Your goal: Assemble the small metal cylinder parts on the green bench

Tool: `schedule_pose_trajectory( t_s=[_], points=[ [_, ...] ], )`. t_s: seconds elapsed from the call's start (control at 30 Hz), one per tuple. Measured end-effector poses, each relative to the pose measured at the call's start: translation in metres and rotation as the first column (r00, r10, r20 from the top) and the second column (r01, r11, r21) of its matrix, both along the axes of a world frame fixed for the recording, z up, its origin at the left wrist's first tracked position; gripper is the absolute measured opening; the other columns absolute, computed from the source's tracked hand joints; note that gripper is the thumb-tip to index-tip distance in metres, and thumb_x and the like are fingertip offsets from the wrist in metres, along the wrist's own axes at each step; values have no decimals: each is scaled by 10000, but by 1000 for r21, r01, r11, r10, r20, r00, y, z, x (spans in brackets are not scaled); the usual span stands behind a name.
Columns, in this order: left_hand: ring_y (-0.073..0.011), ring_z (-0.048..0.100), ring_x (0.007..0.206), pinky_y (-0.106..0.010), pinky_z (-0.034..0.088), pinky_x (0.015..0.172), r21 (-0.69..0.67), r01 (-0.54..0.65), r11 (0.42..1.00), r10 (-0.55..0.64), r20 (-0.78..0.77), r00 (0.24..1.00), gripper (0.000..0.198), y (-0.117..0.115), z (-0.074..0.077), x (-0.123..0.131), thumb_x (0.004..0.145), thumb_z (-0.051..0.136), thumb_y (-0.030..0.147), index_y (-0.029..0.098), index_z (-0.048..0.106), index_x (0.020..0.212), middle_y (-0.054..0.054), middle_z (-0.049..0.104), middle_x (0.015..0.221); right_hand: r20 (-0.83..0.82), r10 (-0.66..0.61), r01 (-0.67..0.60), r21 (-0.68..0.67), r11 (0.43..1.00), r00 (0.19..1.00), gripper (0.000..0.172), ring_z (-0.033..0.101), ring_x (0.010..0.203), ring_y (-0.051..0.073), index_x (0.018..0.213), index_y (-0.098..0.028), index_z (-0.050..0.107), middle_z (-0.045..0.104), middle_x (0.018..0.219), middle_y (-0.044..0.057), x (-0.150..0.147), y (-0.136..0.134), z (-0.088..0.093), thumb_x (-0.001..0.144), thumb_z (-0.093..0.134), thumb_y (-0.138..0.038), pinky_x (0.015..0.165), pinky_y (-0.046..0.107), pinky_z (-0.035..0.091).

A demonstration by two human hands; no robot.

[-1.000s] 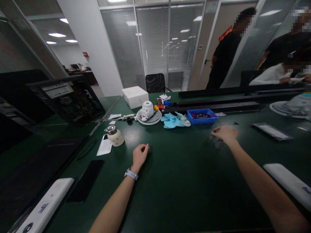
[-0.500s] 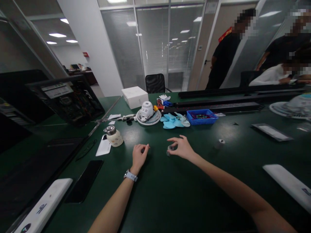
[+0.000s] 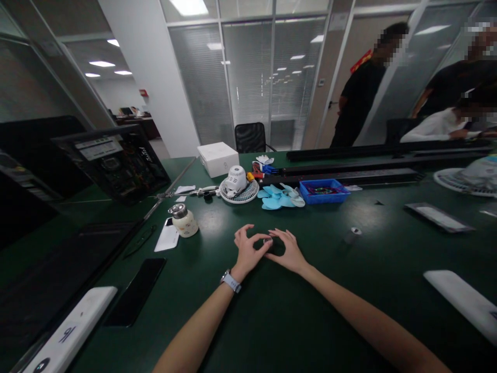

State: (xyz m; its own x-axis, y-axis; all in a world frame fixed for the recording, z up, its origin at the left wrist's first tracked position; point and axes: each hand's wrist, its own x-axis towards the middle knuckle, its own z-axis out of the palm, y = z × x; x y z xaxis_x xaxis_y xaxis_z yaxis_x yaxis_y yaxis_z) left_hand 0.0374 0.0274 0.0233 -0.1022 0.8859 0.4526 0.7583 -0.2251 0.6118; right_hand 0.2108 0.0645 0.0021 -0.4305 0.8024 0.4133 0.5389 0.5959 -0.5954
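Observation:
My left hand [image 3: 247, 249] and my right hand [image 3: 286, 249] meet at the middle of the green table [image 3: 295, 311], fingertips touching around a small dark part [image 3: 267, 241]. Both hands pinch that part between thumb and fingers; most of it is hidden by them. A watch sits on my left wrist. A second small round part [image 3: 354, 231] lies alone on the table to the right of my hands.
Behind my hands lie a white fan housing on its grille [image 3: 237, 185], light blue fan blades [image 3: 280, 196] and a blue tray [image 3: 324, 190]. A small jar [image 3: 184, 219], a white phone and a black phone [image 3: 136, 297] lie left. People stand far right.
My right hand came from the far right to the centre carrying a small part. My left hand moved right to meet it, and both now pinch the part together.

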Motion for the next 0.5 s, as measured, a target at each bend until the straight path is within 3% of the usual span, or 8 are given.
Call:
schedule_pose_trajectory(
  t_s=[0.13, 0.23, 0.37, 0.5],
  points=[
    [-311, 374, 1217, -517, 342, 1019, 7, -41, 999, 40, 39, 998, 192, 3, 7, -6, 818, 657, 476, 360, 775, 914, -64, 485, 1268, -8, 12, -12, -34, 999, 1000, 655, 479, 1300, 297, 1280, -257, 552, 612, 1299, 96, -1, 0, 4, 710, 724, -531, 1125, 558, 268],
    [-307, 388, 1200, -512, 346, 1012, 23, -102, 995, 101, 16, 995, 209, 0, 8, -25, 841, 628, 476, 381, 768, 964, -61, 501, 1262, -3, 12, -13, -73, 997, 1000, 644, 466, 1310, 303, 1286, -266, 550, 623, 1279, 92, 0, -2, 6, 722, 717, -529, 1119, 566, 275],
    [-322, 392, 1167, -534, 355, 975, -47, -139, 989, 133, -103, 986, 215, -11, -5, -54, 822, 642, 494, 395, 768, 965, -58, 523, 1265, 13, -1, 3, -110, 994, 1000, 607, 453, 1317, 310, 1259, -246, 574, 600, 1311, 103, 1, -4, 5, 736, 710, -522, 1106, 558, 300],
    [-342, 388, 1161, -550, 342, 962, -157, -120, 980, 92, -173, 981, 240, -16, -14, -62, 800, 644, 537, 393, 775, 940, -54, 546, 1287, -6, -3, 3, -104, 995, 1000, 602, 459, 1303, 303, 1260, -255, 582, 593, 1318, 96, 3, -2, 3, 733, 717, -513, 1085, 540, 331]
  ],
)
